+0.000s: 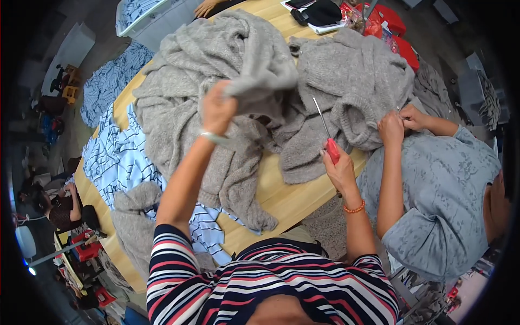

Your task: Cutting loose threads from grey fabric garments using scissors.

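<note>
Here the grey knitted garment (216,92) lies heaped on the wooden table (287,200), and one fold of it is lifted clear of the heap, above its middle. The left hand (218,111) is closed around that raised fold, fingers pinching the knit from below, a pale bangle (214,137) on the wrist. Just right of the garment's lower edge, the right hand (340,172) is wrapped tight around the red handle of a thin metal pick (324,130), whose shaft points up toward the knit without touching it; an orange bead bracelet (355,207) sits on that wrist.

The step in hand looks like inspecting or picking at the knit: one hand presents a patch, the other readies the tool. The next move would call for bringing the tip to the held patch gently, with the fabric kept taut so the point does not snag loose yarn.

Right of the garment lies a second grey knit (357,81), where another person in a grey-blue top (444,200) works with both hands (401,122) pinched close at its edge. Left of the garment, blue striped cloth (116,162) hangs over the table edge. Beyond it, at the far end, are red bags (387,19) and a dark pouch (319,12)
</note>
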A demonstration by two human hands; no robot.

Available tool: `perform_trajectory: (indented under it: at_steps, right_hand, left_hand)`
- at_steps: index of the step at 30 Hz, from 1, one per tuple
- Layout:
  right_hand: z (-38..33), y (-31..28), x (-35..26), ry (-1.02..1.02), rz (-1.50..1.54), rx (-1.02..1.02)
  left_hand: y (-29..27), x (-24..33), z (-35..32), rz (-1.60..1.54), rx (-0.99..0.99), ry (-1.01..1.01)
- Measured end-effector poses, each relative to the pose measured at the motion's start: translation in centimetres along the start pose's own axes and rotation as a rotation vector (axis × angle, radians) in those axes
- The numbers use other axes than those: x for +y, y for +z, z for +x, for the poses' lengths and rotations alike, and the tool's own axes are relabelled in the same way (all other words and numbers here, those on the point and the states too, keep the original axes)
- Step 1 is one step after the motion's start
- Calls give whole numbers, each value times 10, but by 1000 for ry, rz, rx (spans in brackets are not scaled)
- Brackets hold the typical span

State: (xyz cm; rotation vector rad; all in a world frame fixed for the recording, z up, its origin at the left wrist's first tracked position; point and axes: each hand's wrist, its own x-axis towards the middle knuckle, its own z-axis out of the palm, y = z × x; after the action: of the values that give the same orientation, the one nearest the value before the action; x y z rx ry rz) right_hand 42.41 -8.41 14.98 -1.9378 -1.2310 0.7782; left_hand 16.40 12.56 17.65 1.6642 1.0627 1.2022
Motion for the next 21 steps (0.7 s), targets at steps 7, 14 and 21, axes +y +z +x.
perform_trajectory:
  at_steps: [7,14,21]
  right_hand:
    - [-9,39,-32,-139,63,-111]
    - [-46,80,-63,-329,-95,-217]
    - [-69,94,-59,-235,-252,-320]
  left_hand:
    - [-169,141,-160,-78,242,-179]
    - [-155,73,-395,-142,-341,-941]
    - [-80,-25,-437,102,-235,-634]
